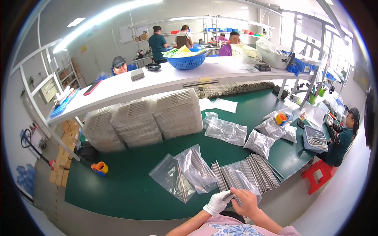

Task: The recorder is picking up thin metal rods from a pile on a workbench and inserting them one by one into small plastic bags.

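Observation:
My left hand (217, 203), in a white glove, meets my bare right hand (247, 201) at the table's near edge. Both hands are closed, fingertips together around something small and greyish that I cannot make out. Just beyond them lies a row of thin grey metal rods (265, 172), side by side. A clear plastic bag (241, 177) rests over part of the row and runs behind my right hand. To the left are two more clear bags: one flat bag (163, 172) with a few rods on it or in it, and an overlapping bag (195, 167) with several rods.
Stacked, plastic-wrapped bundles (177, 114) stand under the white shelf (165, 80). Filled bags (259, 143) and an orange tape roll (281, 118) lie to the right; a tape dispenser (100, 168) sits left. A co-worker (341, 135) sits right by a blue basket (315, 139).

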Motion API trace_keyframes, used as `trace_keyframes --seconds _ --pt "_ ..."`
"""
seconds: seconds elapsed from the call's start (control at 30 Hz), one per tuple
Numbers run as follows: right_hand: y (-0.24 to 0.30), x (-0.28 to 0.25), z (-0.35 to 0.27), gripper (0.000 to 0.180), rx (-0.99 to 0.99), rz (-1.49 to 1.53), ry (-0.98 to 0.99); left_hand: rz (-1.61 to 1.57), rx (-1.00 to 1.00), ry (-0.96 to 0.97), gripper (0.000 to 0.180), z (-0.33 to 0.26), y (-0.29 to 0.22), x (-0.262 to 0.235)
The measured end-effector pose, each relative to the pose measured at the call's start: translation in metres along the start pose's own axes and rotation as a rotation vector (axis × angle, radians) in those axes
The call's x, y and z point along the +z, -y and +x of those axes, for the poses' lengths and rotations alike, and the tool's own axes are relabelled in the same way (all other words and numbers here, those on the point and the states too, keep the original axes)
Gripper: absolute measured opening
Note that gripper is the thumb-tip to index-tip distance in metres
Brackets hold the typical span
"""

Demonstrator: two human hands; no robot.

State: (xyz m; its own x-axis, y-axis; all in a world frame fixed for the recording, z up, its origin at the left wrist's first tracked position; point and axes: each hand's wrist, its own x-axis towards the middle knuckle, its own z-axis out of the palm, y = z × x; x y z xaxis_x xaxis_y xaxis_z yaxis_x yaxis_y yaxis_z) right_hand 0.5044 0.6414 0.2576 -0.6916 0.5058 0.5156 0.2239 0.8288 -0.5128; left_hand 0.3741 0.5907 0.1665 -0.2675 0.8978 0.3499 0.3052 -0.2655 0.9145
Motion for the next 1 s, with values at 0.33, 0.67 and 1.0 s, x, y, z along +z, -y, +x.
trace_keyframes --seconds 0.33,0.67,1.0 --pt "-0.006 0.009 0.005 0.023 -0.009 0.116 -0.141 0.066 0.052 -0.041 0.018 -0.005 0.0 0.004" --pt "-0.019 0.01 0.003 0.011 -0.014 0.207 -0.213 0.064 0.048 -0.022 0.018 -0.01 -0.003 0.01" --pt "-0.018 0.012 0.012 0.01 -0.062 0.207 -0.221 0.065 0.025 0.03 0.019 -0.005 -0.008 -0.001"
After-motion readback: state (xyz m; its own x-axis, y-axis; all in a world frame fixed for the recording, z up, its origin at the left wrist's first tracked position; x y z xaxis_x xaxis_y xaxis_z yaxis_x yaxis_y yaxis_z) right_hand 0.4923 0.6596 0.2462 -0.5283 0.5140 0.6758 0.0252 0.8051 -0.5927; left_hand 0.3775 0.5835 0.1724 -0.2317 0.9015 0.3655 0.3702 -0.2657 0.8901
